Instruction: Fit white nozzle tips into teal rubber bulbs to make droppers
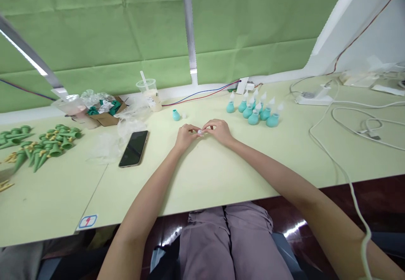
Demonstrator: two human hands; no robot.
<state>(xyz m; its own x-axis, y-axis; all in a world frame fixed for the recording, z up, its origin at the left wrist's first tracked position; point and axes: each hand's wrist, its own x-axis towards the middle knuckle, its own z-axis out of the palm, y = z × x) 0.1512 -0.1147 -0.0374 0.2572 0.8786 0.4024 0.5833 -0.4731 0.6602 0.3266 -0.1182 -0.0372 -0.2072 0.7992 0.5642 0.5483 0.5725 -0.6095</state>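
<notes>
Between the fingertips of my left hand (pixel 186 137) and my right hand (pixel 220 131) is a small white piece (pixel 200 132), too small to make out fully. Both hands are closed in a pinch on it, just above the table. Beyond my left hand stands a small teal vase-shaped piece (pixel 176 115), with a tiny white piece (pixel 184 115) beside it. Behind and to the right of my right hand, several teal bulb-shaped pieces (pixel 253 118) stand upright in a cluster, topped with pale, flame-shaped tips.
A phone (pixel 134 149) lies left of my arms, near clear plastic bags (pixel 106 147). Behind are a drink cup (pixel 149 94) and a cardboard box (pixel 109 118). Green cone-shaped pieces (pixel 47 145) are heaped at far left. A power strip (pixel 314 96) and white cables (pixel 325 147) are at right.
</notes>
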